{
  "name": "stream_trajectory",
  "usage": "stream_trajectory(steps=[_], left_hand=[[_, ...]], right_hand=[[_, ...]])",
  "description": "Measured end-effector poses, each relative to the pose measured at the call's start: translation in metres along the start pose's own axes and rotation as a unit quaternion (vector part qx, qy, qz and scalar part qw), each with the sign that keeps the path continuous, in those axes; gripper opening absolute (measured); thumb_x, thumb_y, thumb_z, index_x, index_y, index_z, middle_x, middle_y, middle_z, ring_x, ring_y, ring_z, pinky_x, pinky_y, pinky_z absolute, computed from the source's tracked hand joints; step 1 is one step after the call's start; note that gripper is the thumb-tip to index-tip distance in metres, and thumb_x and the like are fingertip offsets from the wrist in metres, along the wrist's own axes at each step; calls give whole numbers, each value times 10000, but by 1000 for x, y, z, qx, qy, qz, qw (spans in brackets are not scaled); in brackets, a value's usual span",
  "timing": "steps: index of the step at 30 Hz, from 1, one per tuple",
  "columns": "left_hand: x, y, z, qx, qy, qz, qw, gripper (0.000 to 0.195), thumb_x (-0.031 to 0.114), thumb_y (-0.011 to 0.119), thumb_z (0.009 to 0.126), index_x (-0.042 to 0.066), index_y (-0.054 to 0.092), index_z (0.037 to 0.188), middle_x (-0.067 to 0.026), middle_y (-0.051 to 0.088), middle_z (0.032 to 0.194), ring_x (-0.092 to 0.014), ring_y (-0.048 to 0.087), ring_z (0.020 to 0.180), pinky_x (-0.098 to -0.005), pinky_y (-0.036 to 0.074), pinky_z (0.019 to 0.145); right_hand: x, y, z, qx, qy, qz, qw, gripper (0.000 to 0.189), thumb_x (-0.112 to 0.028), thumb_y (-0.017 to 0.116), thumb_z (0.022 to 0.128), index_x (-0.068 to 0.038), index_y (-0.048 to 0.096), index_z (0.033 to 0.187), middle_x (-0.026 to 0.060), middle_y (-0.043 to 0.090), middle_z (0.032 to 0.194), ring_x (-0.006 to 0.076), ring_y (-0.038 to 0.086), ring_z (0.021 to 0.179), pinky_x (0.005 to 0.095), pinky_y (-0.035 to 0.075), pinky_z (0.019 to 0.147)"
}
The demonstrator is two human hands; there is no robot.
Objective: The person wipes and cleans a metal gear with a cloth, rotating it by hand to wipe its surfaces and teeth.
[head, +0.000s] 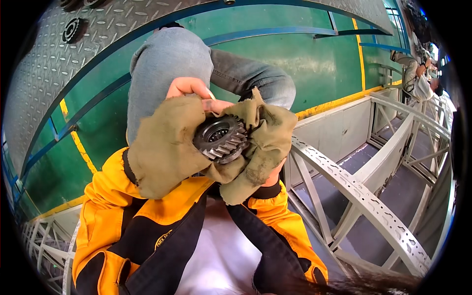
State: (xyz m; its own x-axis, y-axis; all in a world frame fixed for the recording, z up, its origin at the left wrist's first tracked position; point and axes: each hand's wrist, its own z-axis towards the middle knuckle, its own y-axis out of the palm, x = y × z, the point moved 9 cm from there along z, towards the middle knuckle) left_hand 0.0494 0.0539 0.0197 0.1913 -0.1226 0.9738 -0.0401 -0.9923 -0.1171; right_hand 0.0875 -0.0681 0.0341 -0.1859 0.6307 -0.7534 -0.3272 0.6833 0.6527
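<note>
A dark steel helical gear [221, 138] with a splined bore sits tilted in the folds of a stained olive-tan cloth [166, 147], in front of my torso. My left hand [188, 87] grips the cloth at the gear's far left side; its bent fingers show above the cloth edge and the rest is covered. Most of my right hand [274, 173] is hidden under the bunched cloth on the right, with only skin near the wrist showing. That hand holds the cloth around the gear's right side. Angled teeth face me along the gear's near edge.
A diamond-plate metal bench top [103, 33] with a blue frame curves across the upper left. On it lies a toothed ring [72, 30], with more dark round parts at the rim. A pale perforated steel rail [354, 191] runs at right. Farther off sits another person [420, 81].
</note>
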Motion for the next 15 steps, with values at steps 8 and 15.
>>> stream_trajectory(steps=[8,15], left_hand=[[10,-1,7,36,49,44,997,374,39,714,593,83,677,962,-30,590,904,-212,504,1023,-281,438,833],[23,-2,5,21,108,87,990,436,-57,669,580,33,586,998,-52,573,955,-223,509,1022,-296,446,846]], right_hand=[[-13,3,-1,7,-27,-127,992,209,-101,593,859,46,460,924,229,481,975,438,562,988,529,448,880],[-25,8,-10,-17,-82,-459,884,190,-45,460,885,120,484,977,323,522,1062,418,560,985,489,456,879]])
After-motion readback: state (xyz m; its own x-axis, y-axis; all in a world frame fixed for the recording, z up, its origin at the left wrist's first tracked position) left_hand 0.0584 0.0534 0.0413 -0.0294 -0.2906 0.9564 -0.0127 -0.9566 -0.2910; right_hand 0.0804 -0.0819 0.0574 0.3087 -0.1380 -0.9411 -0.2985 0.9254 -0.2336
